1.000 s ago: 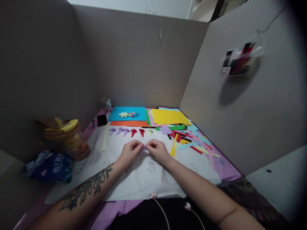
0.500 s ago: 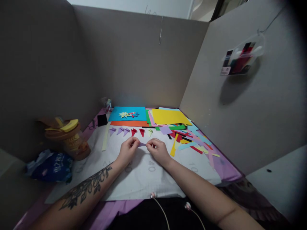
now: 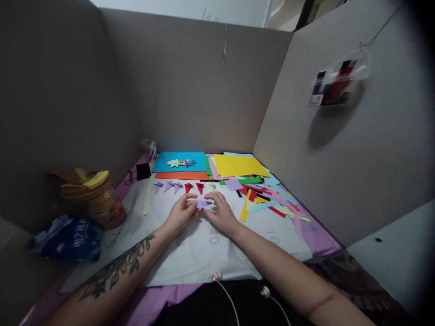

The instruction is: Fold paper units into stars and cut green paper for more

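Between my hands is a small folded piece of purple paper (image 3: pixel 203 204), its point towards the right. My left hand (image 3: pixel 181 212) pinches its left end between thumb and fingers. My right hand (image 3: pixel 221 213) is open around the pointed end, thumb and fingers apart; whether a fingertip touches the paper I cannot tell. Just beyond lies a row of folded paper pieces: several purple ones (image 3: pixel 169 185), two red ones (image 3: pixel 200 188) and a pale green one (image 3: pixel 212 186).
Scattered paper strips (image 3: pixel 265 206) lie to the right, near a yellow sheet (image 3: pixel 241 165). Paper stars (image 3: pixel 175 163) rest on a blue sheet (image 3: pixel 159 163). At left are a brown cup (image 3: pixel 102 203) and a blue packet (image 3: pixel 73 240). Grey panels (image 3: pixel 190 90) surround the table.
My right hand has let go of its pinch and its fingers have spread. The purple paper now shows a wider face, still in my left hand.
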A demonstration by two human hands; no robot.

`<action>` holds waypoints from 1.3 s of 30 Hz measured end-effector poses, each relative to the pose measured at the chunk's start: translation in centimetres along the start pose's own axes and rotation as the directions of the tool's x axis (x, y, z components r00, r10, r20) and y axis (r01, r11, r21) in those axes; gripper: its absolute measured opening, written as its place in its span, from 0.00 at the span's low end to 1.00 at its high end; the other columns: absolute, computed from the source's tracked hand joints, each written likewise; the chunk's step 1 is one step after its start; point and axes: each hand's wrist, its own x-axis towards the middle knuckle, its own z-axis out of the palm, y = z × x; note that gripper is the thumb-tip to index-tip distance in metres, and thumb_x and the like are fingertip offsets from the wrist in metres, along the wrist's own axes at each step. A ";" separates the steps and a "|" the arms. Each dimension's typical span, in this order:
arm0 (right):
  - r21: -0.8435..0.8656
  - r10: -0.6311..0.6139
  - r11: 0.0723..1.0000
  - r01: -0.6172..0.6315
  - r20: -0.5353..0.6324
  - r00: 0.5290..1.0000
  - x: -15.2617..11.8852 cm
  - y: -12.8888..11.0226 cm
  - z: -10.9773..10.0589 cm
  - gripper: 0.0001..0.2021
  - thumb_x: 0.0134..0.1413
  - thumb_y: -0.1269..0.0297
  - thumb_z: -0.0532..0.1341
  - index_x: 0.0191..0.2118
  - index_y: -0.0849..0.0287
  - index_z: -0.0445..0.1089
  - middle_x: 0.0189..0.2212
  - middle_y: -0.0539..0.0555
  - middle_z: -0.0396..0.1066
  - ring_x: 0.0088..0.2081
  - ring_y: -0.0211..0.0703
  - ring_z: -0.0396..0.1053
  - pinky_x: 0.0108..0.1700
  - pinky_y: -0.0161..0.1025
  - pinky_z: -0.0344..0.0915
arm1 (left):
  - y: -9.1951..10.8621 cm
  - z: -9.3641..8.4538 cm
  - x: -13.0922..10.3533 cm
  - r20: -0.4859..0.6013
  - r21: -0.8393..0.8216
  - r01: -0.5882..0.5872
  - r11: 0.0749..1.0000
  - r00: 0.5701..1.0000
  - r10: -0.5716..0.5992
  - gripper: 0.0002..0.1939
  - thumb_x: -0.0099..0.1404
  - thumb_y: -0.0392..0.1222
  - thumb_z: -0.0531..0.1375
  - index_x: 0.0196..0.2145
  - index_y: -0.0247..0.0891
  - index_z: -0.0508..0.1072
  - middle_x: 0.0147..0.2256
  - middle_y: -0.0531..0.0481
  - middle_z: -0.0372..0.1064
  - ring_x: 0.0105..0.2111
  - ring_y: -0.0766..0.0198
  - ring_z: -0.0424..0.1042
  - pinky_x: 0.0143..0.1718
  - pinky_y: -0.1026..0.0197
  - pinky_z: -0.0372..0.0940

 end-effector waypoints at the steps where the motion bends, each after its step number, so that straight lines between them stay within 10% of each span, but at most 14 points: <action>1: 0.020 0.023 1.000 -0.023 0.003 1.000 0.0 0.1 0.1 0.18 0.42 0.74 0.58 0.43 0.56 0.65 0.41 0.55 0.67 0.45 0.46 0.64 0.42 0.41 0.63 | 0.0 0.1 -0.1 0.030 -0.001 -0.004 1.000 1.000 0.004 0.17 0.54 0.43 0.60 0.40 0.35 0.66 0.23 0.55 0.68 0.22 0.68 0.68 0.24 0.67 0.60; 9: 0.281 0.212 0.937 -0.210 0.022 0.977 0.0 1.4 0.1 0.17 0.45 0.75 0.53 0.43 0.58 0.66 0.33 0.51 0.70 0.35 0.39 0.69 0.38 0.36 0.65 | 0.5 0.2 -0.2 0.044 0.097 -0.005 0.995 0.999 0.001 0.13 0.53 0.40 0.58 0.37 0.33 0.72 0.24 0.50 0.71 0.22 0.67 0.67 0.26 0.65 0.62; 19: 0.162 0.221 0.962 -0.220 0.011 0.975 0.3 0.8 -0.2 0.06 0.48 0.69 0.58 0.30 0.58 0.72 0.29 0.51 0.71 0.32 0.39 0.67 0.36 0.36 0.64 | 0.8 0.4 -0.7 0.103 0.306 -0.148 0.941 0.987 0.122 0.14 0.53 0.38 0.59 0.39 0.35 0.75 0.38 0.46 0.75 0.36 0.60 0.72 0.37 0.62 0.65; 39: 0.459 0.319 0.825 -0.329 0.102 0.942 0.6 0.9 -0.1 0.05 0.44 0.65 0.63 0.30 0.59 0.69 0.29 0.50 0.68 0.32 0.38 0.66 0.36 0.36 0.63 | 0.0 0.1 0.0 -0.062 0.185 -0.063 0.981 0.995 0.076 0.11 0.55 0.47 0.59 0.28 0.37 0.63 0.19 0.57 0.63 0.17 0.71 0.61 0.19 0.69 0.56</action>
